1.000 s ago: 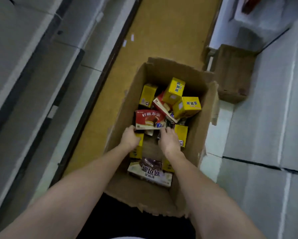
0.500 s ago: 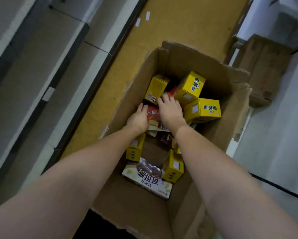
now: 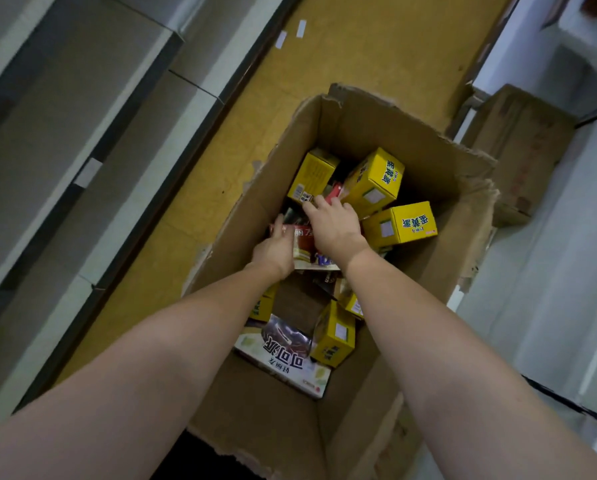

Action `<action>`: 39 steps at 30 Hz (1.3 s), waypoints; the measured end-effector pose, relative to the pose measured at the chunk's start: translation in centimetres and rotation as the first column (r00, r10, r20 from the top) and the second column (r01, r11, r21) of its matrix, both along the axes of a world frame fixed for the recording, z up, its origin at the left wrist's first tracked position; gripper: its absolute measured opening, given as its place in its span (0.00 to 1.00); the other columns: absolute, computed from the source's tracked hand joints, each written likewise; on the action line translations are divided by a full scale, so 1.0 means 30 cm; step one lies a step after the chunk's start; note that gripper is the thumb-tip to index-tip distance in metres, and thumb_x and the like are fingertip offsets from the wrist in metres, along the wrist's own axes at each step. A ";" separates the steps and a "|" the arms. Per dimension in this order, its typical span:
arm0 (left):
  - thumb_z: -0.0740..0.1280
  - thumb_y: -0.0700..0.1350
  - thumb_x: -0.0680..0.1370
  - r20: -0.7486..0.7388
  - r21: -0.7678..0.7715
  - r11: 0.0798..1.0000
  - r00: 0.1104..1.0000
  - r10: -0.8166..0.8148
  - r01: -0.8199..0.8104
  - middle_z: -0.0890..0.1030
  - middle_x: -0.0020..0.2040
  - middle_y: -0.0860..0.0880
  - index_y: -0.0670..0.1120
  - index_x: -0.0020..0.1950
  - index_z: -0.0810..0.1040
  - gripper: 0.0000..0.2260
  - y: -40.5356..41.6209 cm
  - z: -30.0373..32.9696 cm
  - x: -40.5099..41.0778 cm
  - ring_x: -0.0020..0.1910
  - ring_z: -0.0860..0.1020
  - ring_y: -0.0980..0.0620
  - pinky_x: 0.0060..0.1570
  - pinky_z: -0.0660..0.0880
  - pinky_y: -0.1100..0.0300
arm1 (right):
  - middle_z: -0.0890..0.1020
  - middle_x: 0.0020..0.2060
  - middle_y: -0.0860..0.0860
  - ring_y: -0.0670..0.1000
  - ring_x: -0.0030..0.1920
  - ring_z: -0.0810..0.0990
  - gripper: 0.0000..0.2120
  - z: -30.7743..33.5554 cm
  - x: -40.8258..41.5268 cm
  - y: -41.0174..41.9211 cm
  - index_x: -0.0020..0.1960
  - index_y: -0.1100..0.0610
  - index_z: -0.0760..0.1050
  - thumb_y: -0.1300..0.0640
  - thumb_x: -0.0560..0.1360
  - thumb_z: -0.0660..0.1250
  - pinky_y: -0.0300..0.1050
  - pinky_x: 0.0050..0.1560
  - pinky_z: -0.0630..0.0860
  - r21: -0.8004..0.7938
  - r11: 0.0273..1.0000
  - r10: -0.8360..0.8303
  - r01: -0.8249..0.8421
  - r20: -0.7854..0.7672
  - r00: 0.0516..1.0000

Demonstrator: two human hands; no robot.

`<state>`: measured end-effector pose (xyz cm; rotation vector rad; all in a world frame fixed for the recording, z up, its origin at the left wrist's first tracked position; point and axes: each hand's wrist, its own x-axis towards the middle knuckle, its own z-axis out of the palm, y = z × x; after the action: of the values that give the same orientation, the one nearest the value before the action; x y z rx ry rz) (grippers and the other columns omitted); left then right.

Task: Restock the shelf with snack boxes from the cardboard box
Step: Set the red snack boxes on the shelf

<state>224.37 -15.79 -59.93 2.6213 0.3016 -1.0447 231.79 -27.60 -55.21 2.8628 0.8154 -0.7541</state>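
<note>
Both arms reach down into the open cardboard box (image 3: pixel 376 129), which stands on the yellow floor (image 3: pixel 359 46) between two runs of grey shelving. The left hand (image 3: pixel 275 249) holds the left end of a red snack box (image 3: pixel 304 244), with its fingers (image 3: pixel 277 226) curled over the far edge of the pack. The right hand (image 3: pixel 335 226) lies across the same red box from the right side; its fingers (image 3: pixel 316 206) are bent and a little apart, and they reach to the far edge, but the back of the hand covers the contact, so I cannot tell if they really grip it. Around the red box there are several yellow boxes: one upright yellow box (image 3: pixel 312 176) just behind the fingertips, a tilted yellow box (image 3: pixel 373 181) to the right of it, and a third yellow box (image 3: pixel 399 225) lying beside the right wrist. These three stand close against the far side of the red box. Nearer to the person lies a flat white chocolate-pie box (image 3: pixel 283 358) on the bottom of the carton, with a small yellow box (image 3: pixel 333 336) leaning at its right end. The left shelf (image 3: pixel 93 140) rises beside the carton, and a second brown carton (image 3: pixel 518 143) stands by the right shelving.
</note>
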 end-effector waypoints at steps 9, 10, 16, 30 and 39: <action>0.64 0.46 0.80 -0.109 0.136 0.989 0.993 -0.050 0.065 0.52 0.79 0.43 0.47 0.73 0.67 0.22 -0.003 0.031 0.070 0.63 0.75 0.41 0.47 0.67 0.53 | 0.65 0.69 0.55 0.62 0.65 0.70 0.21 0.007 -0.013 -0.004 0.72 0.47 0.68 0.56 0.80 0.61 0.55 0.57 0.73 -0.061 0.996 0.065 -0.064 0.018 0.998; 0.64 0.47 0.80 -0.105 0.138 0.989 0.993 -0.045 0.060 0.53 0.78 0.43 0.48 0.73 0.67 0.22 -0.004 0.042 0.063 0.63 0.75 0.41 0.48 0.68 0.53 | 0.64 0.69 0.56 0.62 0.65 0.71 0.19 0.013 -0.017 -0.003 0.71 0.48 0.70 0.56 0.80 0.60 0.55 0.57 0.73 -0.057 0.997 0.062 -0.060 0.038 0.997; 0.74 0.57 0.71 -0.116 -0.064 0.998 0.993 0.008 -0.016 0.75 0.65 0.45 0.49 0.70 0.66 0.32 -0.014 0.112 -0.004 0.61 0.77 0.42 0.55 0.75 0.48 | 0.63 0.69 0.60 0.64 0.60 0.73 0.15 0.098 -0.046 -0.006 0.66 0.53 0.71 0.59 0.80 0.61 0.51 0.42 0.75 0.037 0.999 -0.023 0.019 0.107 0.994; 0.75 0.49 0.72 0.050 -0.321 0.846 0.884 0.464 -0.426 0.81 0.47 0.46 0.49 0.53 0.73 0.15 0.212 0.617 -0.097 0.42 0.82 0.46 0.43 0.83 0.50 | 0.69 0.66 0.58 0.60 0.63 0.74 0.16 0.514 -0.109 0.122 0.56 0.57 0.78 0.46 0.78 0.64 0.51 0.61 0.73 0.066 0.980 -0.171 0.185 -0.182 0.968; 0.75 0.47 0.73 0.278 -0.365 0.869 0.852 0.444 -0.334 0.80 0.57 0.46 0.48 0.65 0.75 0.21 0.592 1.042 -0.323 0.53 0.79 0.47 0.52 0.77 0.54 | 0.84 0.47 0.58 0.56 0.41 0.84 0.13 0.982 -0.262 0.372 0.55 0.59 0.79 0.62 0.71 0.73 0.50 0.41 0.83 0.049 0.998 -0.030 0.040 -0.184 0.983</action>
<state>214.68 1.96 -28.68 2.2706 0.5216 -0.4268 223.92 -16.45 -25.76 2.8928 0.8184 -1.0278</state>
